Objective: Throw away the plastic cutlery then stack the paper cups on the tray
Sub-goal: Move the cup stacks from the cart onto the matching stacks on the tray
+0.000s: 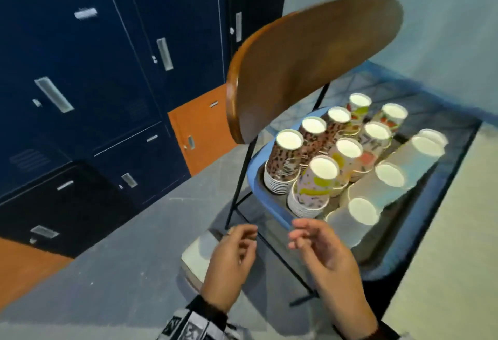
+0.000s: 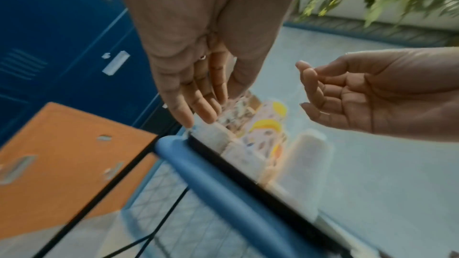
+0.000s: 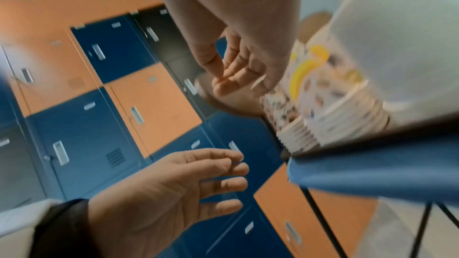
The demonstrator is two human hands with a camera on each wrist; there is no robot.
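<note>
A blue tray [image 1: 258,199] sits on a dark table and holds several upside-down stacks of paper cups: leopard-print stacks [image 1: 285,161], a pastel spotted stack [image 1: 312,188] and plain white stacks [image 1: 355,218]. Both my hands hover just in front of the tray's near corner. My left hand [image 1: 237,248] is empty, fingers loosely curled. My right hand [image 1: 312,240] is empty too, fingers relaxed, close to the white stack. In the left wrist view my left hand [image 2: 198,93] points at the tray's rim [image 2: 211,174]. No cutlery is visible.
A wooden chair back [image 1: 310,62] on black metal legs stands over the tray's far left side. Blue and orange lockers [image 1: 94,83] fill the left wall. A white box-like object [image 1: 199,256] lies on the grey floor under my left hand.
</note>
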